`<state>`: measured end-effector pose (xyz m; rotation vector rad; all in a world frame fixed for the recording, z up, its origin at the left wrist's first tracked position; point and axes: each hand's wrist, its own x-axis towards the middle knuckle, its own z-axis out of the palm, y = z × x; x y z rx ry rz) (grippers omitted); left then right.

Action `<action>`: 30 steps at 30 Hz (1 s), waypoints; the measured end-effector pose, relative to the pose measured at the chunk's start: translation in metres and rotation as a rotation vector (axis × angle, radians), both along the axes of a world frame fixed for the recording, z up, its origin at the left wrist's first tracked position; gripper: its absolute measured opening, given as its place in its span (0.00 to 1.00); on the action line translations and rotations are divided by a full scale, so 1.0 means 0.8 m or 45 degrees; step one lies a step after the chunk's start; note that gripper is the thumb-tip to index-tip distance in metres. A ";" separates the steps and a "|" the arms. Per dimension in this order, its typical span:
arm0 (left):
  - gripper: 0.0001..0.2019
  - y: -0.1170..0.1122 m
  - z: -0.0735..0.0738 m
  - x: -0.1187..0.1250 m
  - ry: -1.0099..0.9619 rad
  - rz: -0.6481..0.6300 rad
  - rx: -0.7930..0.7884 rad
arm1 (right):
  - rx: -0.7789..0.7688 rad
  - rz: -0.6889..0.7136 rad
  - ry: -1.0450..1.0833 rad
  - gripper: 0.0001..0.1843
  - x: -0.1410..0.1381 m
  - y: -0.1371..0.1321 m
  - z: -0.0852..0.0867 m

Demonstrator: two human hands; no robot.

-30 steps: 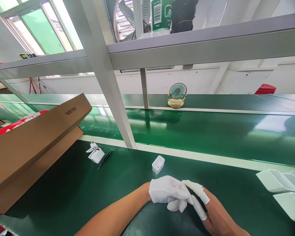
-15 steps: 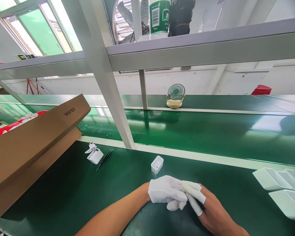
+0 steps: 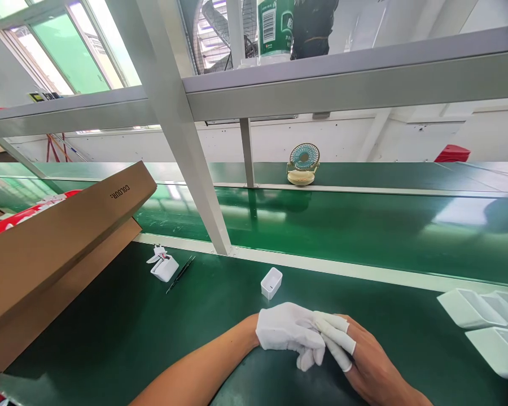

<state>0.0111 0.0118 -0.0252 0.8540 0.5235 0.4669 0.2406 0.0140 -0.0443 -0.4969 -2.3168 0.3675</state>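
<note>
My left hand wears a white cloth glove, its fingers bent and pressed together toward the right. My right hand has white finger covers on several fingers; these close against the gloved fingertips. Whatever lies between the two hands, if anything, is hidden. Just beyond them stands a small white open-topped box with a slot in its bottom. Farther left are a white plastic housing with a small pronged part on it and dark tweezers lying beside it.
A long brown carton takes up the left side. Several pale trays sit at the right edge. Behind the dark green worktop runs a green belt. A small fan stands beyond, and a slanted grey post rises left of centre.
My gloved fingers have shifted slightly, the lower ones now hanging a little farther down and right. Both hands stay together; the box and tweezers have not moved.
</note>
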 end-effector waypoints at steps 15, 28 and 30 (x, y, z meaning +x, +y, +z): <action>0.19 -0.001 -0.009 0.000 -0.065 0.017 0.040 | 0.022 -0.071 0.003 0.29 0.002 -0.003 -0.006; 0.18 -0.006 -0.005 0.001 -0.082 0.167 0.011 | 0.127 -0.170 -0.046 0.28 0.003 -0.006 -0.012; 0.16 -0.007 -0.005 0.002 -0.070 0.191 0.014 | 0.116 -0.155 -0.045 0.29 0.003 -0.007 -0.011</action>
